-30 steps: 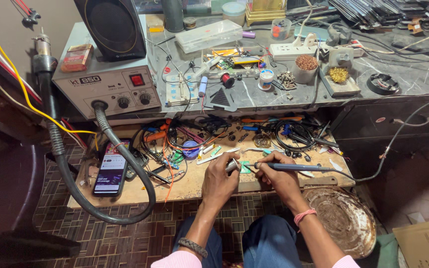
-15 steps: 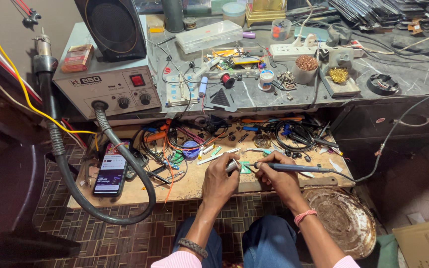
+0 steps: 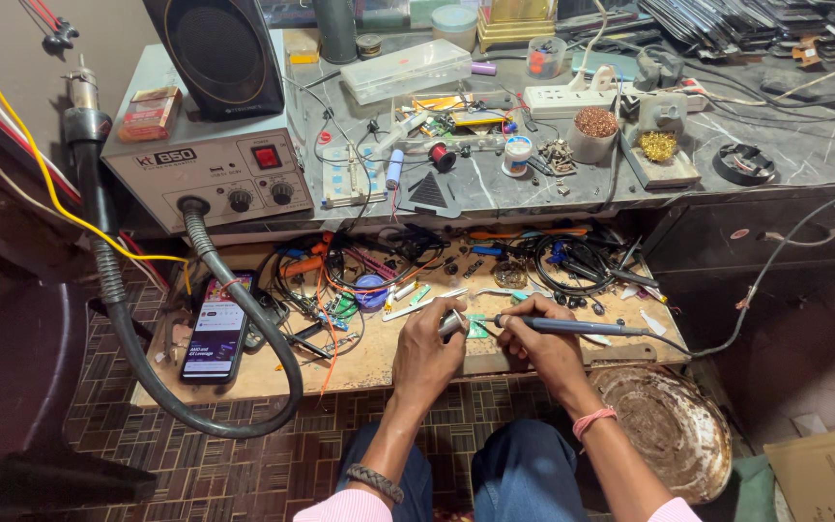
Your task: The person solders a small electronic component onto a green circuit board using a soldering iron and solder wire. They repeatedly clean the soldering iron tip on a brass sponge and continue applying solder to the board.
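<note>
**Packages, labels and screens on the workbench**

A smartphone (image 3: 215, 331) lies flat at the left of the lower wooden table (image 3: 244, 372), its lit screen showing dark and white bands. Above it, a grey rework station (image 3: 207, 174) carries a black-lettered label and a small red display (image 3: 267, 157). A small red-and-tan carton (image 3: 150, 113) rests on top of the station. A brown cardboard box (image 3: 821, 476) sits on the floor at bottom right.

Grey marble counter (image 3: 804, 155) above a patterned tiled floor (image 3: 244, 474)
</note>
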